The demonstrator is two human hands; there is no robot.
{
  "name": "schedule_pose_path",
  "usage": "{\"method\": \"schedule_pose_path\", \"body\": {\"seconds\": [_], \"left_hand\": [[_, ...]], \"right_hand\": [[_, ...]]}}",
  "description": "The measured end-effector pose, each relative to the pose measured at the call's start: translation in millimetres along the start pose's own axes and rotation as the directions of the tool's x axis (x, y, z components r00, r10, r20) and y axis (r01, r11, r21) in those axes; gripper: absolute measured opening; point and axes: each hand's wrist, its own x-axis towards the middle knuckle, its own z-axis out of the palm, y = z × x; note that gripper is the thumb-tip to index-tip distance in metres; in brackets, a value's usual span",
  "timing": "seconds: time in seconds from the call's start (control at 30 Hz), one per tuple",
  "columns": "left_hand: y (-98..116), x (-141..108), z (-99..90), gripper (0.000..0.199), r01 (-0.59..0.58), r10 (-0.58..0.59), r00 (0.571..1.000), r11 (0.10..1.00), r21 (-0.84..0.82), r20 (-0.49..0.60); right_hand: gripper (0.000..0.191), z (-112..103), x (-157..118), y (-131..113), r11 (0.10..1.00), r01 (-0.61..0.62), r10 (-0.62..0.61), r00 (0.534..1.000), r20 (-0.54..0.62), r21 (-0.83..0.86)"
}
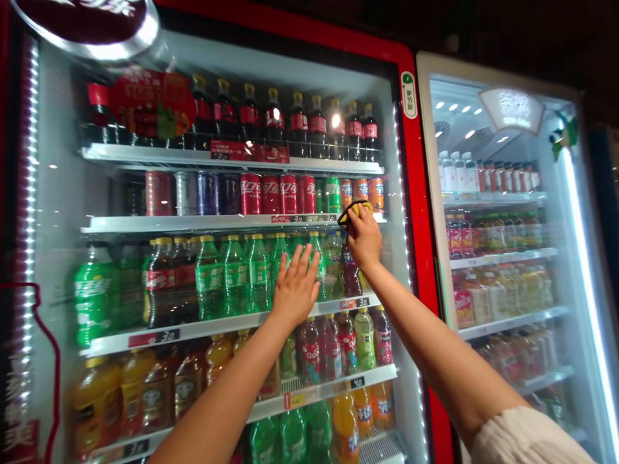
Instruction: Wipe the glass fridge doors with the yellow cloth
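Note:
A red-framed drinks fridge with a glass door (309,64) fills most of the head view. My right hand (363,237) presses a yellow cloth with a dark edge (356,211) against the glass, in front of the shelf of cans. Lower and to the left, my left hand (297,283) lies flat on the glass with its fingers spread, holding nothing. Behind it, inside the fridge, stand green soda bottles (235,274). Part of the cloth is hidden under my right fingers.
Cola bottles (249,116) line the top shelf, with cans (289,193) below them. A round sign (87,29) sits at the upper left of the door. To the right stands a second lit fridge with a pale frame (430,96), its shelves holding bottles (498,232).

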Motion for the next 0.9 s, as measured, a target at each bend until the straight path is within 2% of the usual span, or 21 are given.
{"method": "schedule_pose_path", "body": {"seconds": [0.07,0.13,0.2,0.27,0.33,0.4,0.5,0.57,0.67,0.8,0.83,0.9], "left_hand": [[-9,-1,-2.2,0.077,0.020,-0.020,1.000,1.000,0.001,-0.017],[-18,-3,-4.3,0.079,0.032,-0.032,0.999,0.999,-0.004,-0.033],[-27,-6,-6.8,0.079,0.036,-0.036,0.998,0.999,-0.008,-0.044],[-36,-8,-9.8,0.078,0.037,-0.038,0.998,0.999,-0.013,-0.047],[-47,-11,-13.4,0.078,0.044,-0.045,0.998,0.999,-0.021,-0.047],[-56,-13,-17.1,0.078,0.056,-0.058,0.997,0.998,-0.025,-0.049],[-68,-16,-22.1,0.077,0.073,-0.073,0.996,0.997,-0.015,-0.043],[-72,-18,-24.4,0.075,0.070,-0.070,0.997,0.998,-0.003,-0.028],[-77,-23,-26.5,0.072,0.052,-0.052,0.999,0.999,0.008,-0.012],[-87,-33,-30.8,0.072,0.031,-0.030,1.000,0.999,0.009,-0.008],[-91,-36,-32.8,0.072,0.028,-0.028,1.000,1.000,0.009,-0.003],[-100,-42,-37.6,0.072,0.035,-0.035,0.999,0.999,0.011,0.008]], "right_hand": [[0.051,5,-4,-21,0.995,0.086,-0.084,0.995,0.062,-0.040],[0.049,0,-17,-30,0.974,0.222,-0.213,0.966,0.149,-0.043],[0.044,-11,-33,-24,0.937,0.349,-0.340,0.916,0.215,-0.007],[0.042,-21,-42,-11,0.914,0.404,-0.399,0.887,0.232,0.028],[0.044,-23,-40,-1,0.934,0.356,-0.354,0.915,0.193,0.026],[0.047,-15,-27,-2,0.971,0.238,-0.236,0.965,0.113,-0.004],[0.048,7,-6,-28,0.992,0.118,-0.117,0.993,0.022,-0.040],[0.046,19,-1,-52,0.990,0.135,-0.133,0.990,0.037,-0.049],[0.041,20,-14,-74,0.965,0.260,-0.254,0.957,0.136,-0.028],[0.034,1,-41,-62,0.909,0.414,-0.413,0.885,0.214,0.040],[0.033,-2,-43,-56,0.910,0.413,-0.413,0.886,0.210,0.044],[0.033,-2,-39,-50,0.935,0.352,-0.352,0.920,0.173,0.030]]}}
